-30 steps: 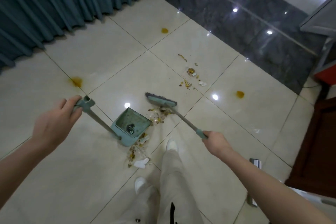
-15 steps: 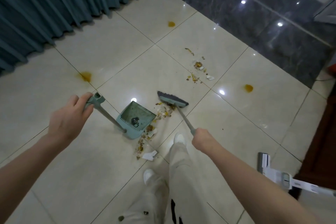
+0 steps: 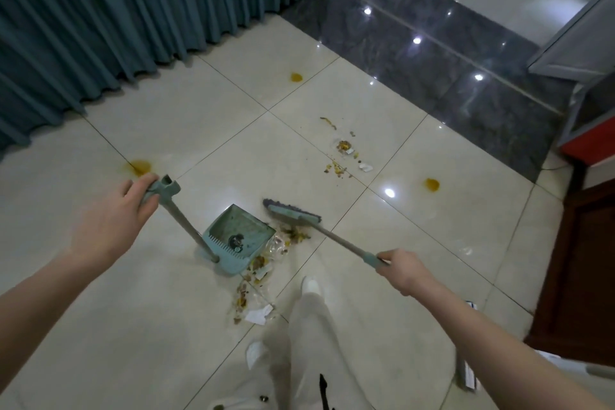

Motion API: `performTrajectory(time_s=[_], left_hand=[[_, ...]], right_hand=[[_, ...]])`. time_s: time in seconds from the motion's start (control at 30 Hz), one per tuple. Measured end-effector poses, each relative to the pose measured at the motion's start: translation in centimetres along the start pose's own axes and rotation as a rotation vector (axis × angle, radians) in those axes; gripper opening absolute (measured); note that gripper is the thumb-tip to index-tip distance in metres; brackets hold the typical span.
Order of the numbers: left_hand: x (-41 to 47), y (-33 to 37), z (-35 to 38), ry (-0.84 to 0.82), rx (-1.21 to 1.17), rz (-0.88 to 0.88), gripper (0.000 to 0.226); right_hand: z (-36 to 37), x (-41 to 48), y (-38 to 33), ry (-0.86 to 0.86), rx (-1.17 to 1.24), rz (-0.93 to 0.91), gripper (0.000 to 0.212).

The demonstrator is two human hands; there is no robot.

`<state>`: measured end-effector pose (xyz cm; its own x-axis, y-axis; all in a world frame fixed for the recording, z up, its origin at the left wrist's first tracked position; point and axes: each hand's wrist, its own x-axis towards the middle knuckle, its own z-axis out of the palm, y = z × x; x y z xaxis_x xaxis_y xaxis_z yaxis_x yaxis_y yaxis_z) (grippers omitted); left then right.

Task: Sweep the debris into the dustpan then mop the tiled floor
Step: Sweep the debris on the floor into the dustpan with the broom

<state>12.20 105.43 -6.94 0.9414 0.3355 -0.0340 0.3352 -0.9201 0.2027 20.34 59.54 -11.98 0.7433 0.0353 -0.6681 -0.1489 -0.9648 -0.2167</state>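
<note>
My left hand (image 3: 111, 226) grips the top of the long handle of a teal dustpan (image 3: 238, 238), which stands on the cream tiled floor (image 3: 186, 140) with a small dark clump inside. My right hand (image 3: 404, 271) holds the handle of a teal broom (image 3: 293, 213), whose head rests on the floor just right of the pan's mouth. A trail of debris (image 3: 266, 266), crumbs and paper scraps, lies along the pan's right edge and runs down toward my shoe. A second patch of scattered crumbs (image 3: 342, 156) lies farther away. Yellow stains (image 3: 432, 184) mark several tiles.
A teal curtain (image 3: 109, 10) hangs along the left. A dark polished floor strip (image 3: 432, 53) runs across the upper right. Dark wooden furniture (image 3: 585, 263) stands at the right edge. A white mop-like device (image 3: 469, 373) lies near my right arm. My leg and white shoe (image 3: 311, 283) are below the pan.
The broom head has shifted a little closer to the dustpan's mouth, and my right hand has moved out to the right along the handle. The dustpan stays in place.
</note>
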Motion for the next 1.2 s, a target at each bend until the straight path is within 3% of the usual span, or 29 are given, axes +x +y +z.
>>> performTrajectory(time_s=[0.3,0.43,0.77,0.97,1.2], left_hand=[[9.3,4.0,1.1,0.039,-0.035,0.08,0.032],[16.1,5.3,2.9,0.053,0.025,0.149,0.032],[32.8,9.8,9.2,0.018,0.063,0.129,0.04],[38.1,10.6,11.7,-0.01,0.095,0.058,0.043],[40.0,12.9,11.7,-0.018,0.101,0.024,0.04]], right_hand=[[-7.8,11.1,-3.1,0.156,0.084,-0.028,0.023],[-13.6,20.2,-5.5,0.191,0.122,-0.043,0.027],[-26.5,44.9,-13.3,0.189,0.089,-0.061,0.029],[-26.2,52.6,-15.4,0.12,-0.027,-0.044,0.031],[-21.6,48.2,-9.8,-0.013,-0.145,-0.073,0.036]])
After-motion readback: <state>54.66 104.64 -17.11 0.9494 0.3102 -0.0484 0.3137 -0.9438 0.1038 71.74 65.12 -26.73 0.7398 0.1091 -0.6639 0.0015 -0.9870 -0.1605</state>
